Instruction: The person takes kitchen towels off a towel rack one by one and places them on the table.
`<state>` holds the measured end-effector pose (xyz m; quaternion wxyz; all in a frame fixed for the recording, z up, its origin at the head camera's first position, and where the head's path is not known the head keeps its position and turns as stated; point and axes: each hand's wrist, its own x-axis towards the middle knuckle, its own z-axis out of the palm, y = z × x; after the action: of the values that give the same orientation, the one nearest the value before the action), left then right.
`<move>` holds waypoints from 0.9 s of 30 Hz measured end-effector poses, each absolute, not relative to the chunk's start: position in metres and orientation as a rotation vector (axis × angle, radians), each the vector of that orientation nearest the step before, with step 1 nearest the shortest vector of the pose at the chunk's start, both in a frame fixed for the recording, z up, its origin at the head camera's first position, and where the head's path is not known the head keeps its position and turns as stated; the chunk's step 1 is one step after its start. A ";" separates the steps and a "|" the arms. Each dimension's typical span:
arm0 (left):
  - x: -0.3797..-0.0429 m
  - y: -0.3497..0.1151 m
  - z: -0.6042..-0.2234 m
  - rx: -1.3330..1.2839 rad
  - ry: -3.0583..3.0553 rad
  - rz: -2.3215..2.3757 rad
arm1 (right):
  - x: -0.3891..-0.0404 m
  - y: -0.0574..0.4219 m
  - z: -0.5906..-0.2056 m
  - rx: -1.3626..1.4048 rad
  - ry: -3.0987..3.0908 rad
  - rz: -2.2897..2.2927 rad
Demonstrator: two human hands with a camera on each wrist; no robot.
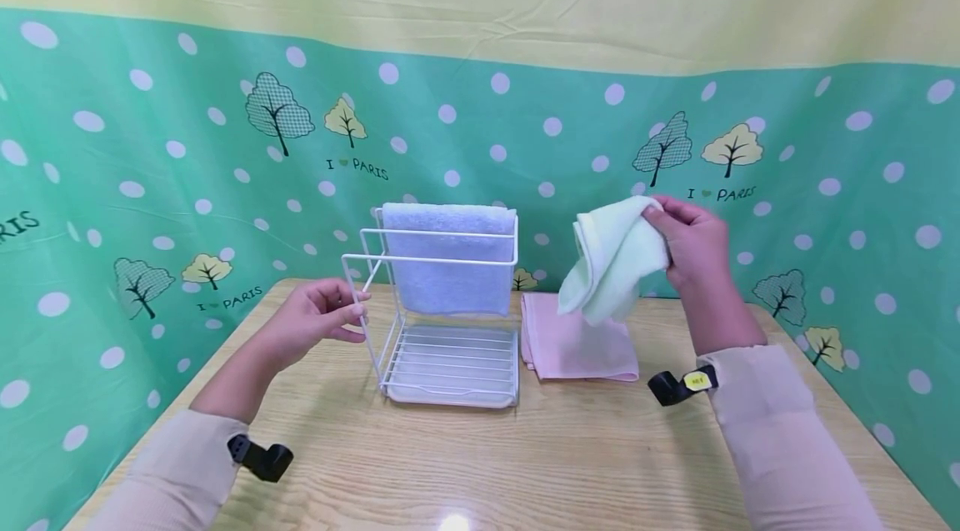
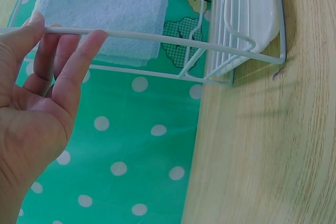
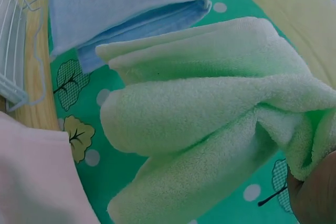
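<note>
A white wire rack (image 1: 431, 262) with several bars stands on the table. Over its back bar hangs a blue towel (image 1: 453, 264), also seen in both wrist views. My left hand (image 1: 324, 313) pinches the rack's left upright between thumb and fingers; the left wrist view shows the fingertips on the white wire (image 2: 157, 38). My right hand (image 1: 693, 243) grips a folded light green towel (image 1: 618, 260) by its upper corner, raised above the table to the right of the rack. Below it a folded pink towel (image 1: 573, 343) lies on the table beside the rack.
A white drip tray (image 1: 450, 398) sits under the rack's lower grid. The wooden table (image 1: 465, 464) reaches back to a green and yellow curtain (image 1: 480, 122) printed with dots and trees. Each wrist wears a black camera strap.
</note>
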<state>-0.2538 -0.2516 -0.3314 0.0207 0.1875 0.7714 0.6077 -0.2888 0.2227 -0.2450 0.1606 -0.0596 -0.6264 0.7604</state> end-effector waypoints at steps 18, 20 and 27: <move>-0.253 -0.252 -0.332 0.579 2.411 1.877 | -0.308 0.245 -0.302 -0.492 -1.846 2.186; -0.253 -0.252 -0.332 0.575 2.411 1.871 | -0.310 0.250 -0.314 -0.544 -1.920 2.142; -0.251 -0.251 -0.332 0.567 2.417 1.867 | -0.311 0.279 -0.344 -0.567 -2.177 1.916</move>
<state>-0.2512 -0.2513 -0.3317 0.0177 0.1826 0.7781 0.6008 -0.3115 0.2794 -0.3437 0.0929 -0.1911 -0.7335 0.6456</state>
